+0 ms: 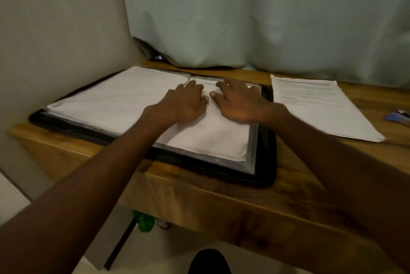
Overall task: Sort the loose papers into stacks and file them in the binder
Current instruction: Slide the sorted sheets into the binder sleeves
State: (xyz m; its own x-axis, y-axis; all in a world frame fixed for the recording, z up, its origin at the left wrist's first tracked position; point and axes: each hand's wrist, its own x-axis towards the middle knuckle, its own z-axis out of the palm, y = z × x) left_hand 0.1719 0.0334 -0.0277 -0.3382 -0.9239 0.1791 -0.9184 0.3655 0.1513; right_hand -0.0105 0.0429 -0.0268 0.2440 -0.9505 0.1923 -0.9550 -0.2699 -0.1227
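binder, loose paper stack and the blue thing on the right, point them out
binder point(267, 177), head view, black cover's near right corner
loose paper stack point(321, 109), head view, middle of top sheet
blue thing point(397, 116), head view, its blue body; too blurred to identify

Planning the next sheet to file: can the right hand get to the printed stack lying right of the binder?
Probably yes. The right hand rests flat on the binder page, empty, and the printed stack lies just beside it on the bare desk, with nothing between them.
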